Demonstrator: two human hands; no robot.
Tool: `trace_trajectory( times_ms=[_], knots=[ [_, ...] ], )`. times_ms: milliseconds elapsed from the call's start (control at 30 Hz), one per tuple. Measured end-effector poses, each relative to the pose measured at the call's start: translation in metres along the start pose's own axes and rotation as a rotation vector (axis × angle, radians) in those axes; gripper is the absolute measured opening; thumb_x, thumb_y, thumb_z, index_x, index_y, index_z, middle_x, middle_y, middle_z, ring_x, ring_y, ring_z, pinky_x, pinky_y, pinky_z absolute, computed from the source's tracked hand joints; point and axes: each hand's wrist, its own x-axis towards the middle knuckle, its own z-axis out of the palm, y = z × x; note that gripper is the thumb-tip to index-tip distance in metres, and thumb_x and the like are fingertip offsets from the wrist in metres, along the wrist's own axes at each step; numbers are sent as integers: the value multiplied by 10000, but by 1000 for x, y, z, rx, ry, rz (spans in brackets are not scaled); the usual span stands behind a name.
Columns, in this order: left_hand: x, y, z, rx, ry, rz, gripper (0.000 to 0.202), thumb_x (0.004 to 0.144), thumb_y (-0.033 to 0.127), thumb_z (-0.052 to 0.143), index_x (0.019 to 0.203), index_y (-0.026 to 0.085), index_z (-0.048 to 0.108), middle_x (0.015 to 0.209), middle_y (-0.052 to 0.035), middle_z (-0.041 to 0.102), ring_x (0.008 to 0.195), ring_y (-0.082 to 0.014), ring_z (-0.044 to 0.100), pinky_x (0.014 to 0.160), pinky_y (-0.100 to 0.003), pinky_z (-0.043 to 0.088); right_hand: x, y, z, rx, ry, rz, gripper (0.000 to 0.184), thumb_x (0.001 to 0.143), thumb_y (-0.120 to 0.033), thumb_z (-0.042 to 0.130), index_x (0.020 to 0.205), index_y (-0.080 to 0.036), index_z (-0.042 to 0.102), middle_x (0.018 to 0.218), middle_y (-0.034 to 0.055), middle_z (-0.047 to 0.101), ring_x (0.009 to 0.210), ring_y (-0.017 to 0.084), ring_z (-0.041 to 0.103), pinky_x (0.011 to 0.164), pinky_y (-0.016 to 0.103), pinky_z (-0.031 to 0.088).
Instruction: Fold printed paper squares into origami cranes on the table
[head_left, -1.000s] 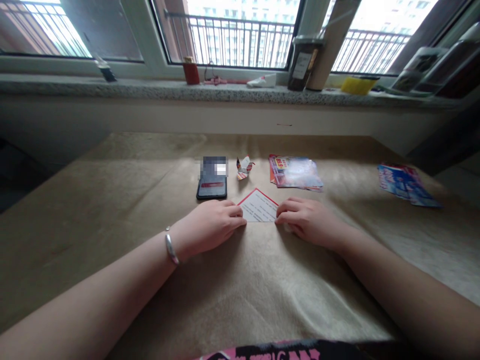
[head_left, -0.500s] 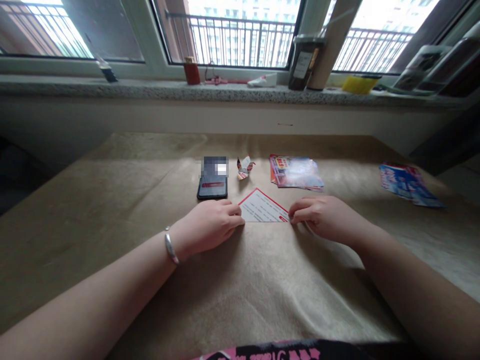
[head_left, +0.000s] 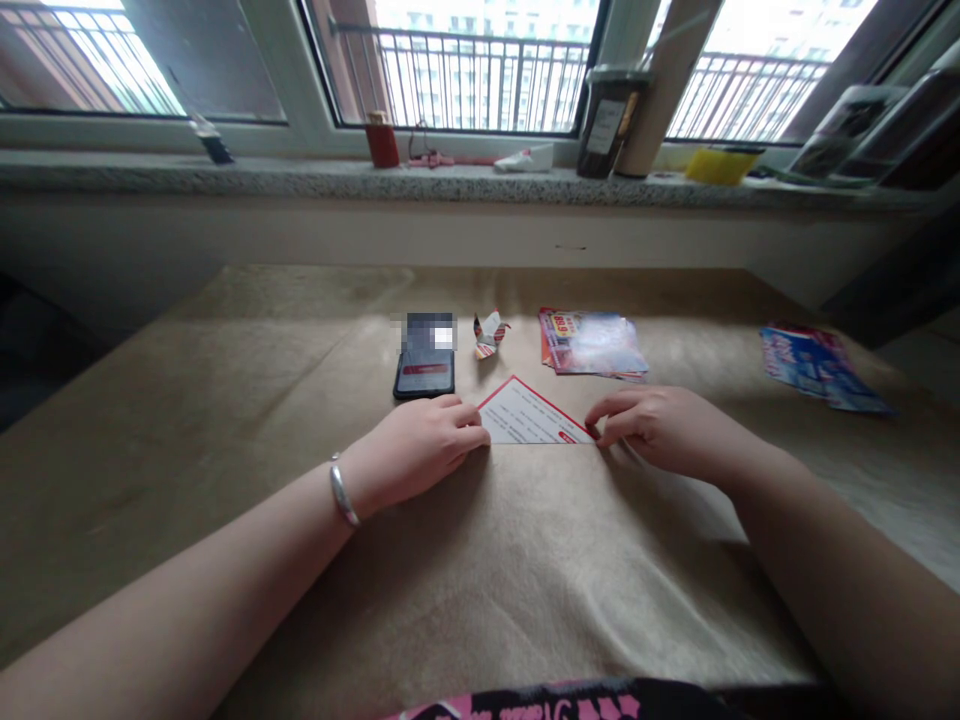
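A white paper with a red border (head_left: 529, 418), folded into a triangle, lies flat on the tan cloth-covered table (head_left: 487, 580). My left hand (head_left: 414, 450), with a silver bracelet at the wrist, has its fingers curled and presses on the paper's left corner. My right hand (head_left: 660, 428) has its fingertips pressed down on the paper's right corner along the fold edge.
A black phone (head_left: 426, 364) lies just behind my left hand. A small folded paper figure (head_left: 488, 334) and a stack of colourful leaflets (head_left: 590, 345) lie farther back. More leaflets (head_left: 817, 365) lie at the right. The windowsill (head_left: 450, 183) holds several small items.
My right hand has slid to the right along the paper's near edge, uncovering more of the folded triangle. My left hand has stayed in place.
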Motion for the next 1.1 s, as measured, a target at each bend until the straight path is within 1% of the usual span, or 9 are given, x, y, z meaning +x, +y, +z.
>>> trace_trajectory(
  times_ms=[167, 267, 367, 467, 567, 700, 800, 933, 1100],
  knots=[
    [-3, -2, 6, 98, 36, -32, 261, 915, 161, 453, 1132, 234, 578, 939, -43, 595, 810, -161, 534, 664, -264, 468, -1, 4, 1, -27, 10, 5, 347, 679, -12, 457, 697, -260, 700, 984, -54, 706, 821, 156, 650, 661, 269, 430],
    [-3, -2, 9, 92, 37, -38, 258, 910, 142, 456, 1122, 218, 580, 961, -49, 596, 822, -167, 527, 670, -269, 468, -1, 2, 3, -21, 49, -2, 312, 679, -20, 463, 659, -243, 680, 939, -42, 706, 785, 145, 639, 638, 258, 416],
    [-2, -3, 11, 73, 63, -58, 254, 915, 139, 445, 1127, 196, 573, 999, -64, 597, 853, -168, 526, 707, -276, 476, 3, -4, 5, -33, 89, 57, 260, 707, -48, 476, 647, -222, 658, 863, -15, 694, 736, 141, 619, 622, 255, 410],
    [0, -3, 12, 80, 80, -78, 261, 919, 147, 444, 1150, 196, 557, 1114, -72, 580, 908, -181, 528, 756, -302, 485, 11, -14, 8, -62, 144, 143, 217, 807, -136, 471, 779, -214, 671, 827, 23, 673, 751, 165, 606, 662, 281, 436],
    [0, -3, 11, 115, 118, -126, 297, 921, 149, 437, 1203, 182, 524, 1230, -89, 539, 938, -194, 538, 789, -333, 491, 20, -25, 12, -29, 193, 180, 231, 873, -258, 473, 988, -200, 665, 1018, 71, 656, 937, 210, 588, 815, 337, 456],
    [-2, -1, 6, 107, 142, -140, 293, 932, 198, 413, 1195, 170, 539, 1160, -91, 586, 889, -193, 536, 778, -344, 492, 28, -35, 15, -26, 197, 197, 410, 853, -397, 527, 1192, -172, 581, 1195, 106, 593, 1087, 261, 527, 930, 407, 428],
    [-4, 1, 2, 107, 134, -112, 293, 941, 229, 400, 1190, 187, 549, 1145, -78, 597, 884, -196, 528, 779, -346, 484, 29, -37, 16, -16, 187, 186, 477, 848, -437, 530, 1236, -159, 544, 1246, 119, 562, 1131, 274, 503, 955, 427, 421],
    [-6, 1, 0, 91, 139, -96, 327, 938, 307, 425, 1221, 183, 533, 1201, -84, 579, 929, -205, 528, 806, -345, 474, 29, -37, 15, 14, 199, 176, 460, 850, -428, 529, 1232, -173, 538, 1263, 114, 551, 1146, 270, 499, 961, 434, 424],
    [-8, 2, -1, 49, 154, -143, 546, 901, 303, 489, 1402, 158, 327, 1323, -94, 510, 980, -214, 520, 845, -349, 470, 31, -38, 14, 95, 238, 160, 448, 820, -383, 577, 1223, -195, 526, 1237, 104, 569, 1133, 259, 522, 958, 434, 437]
  ],
)
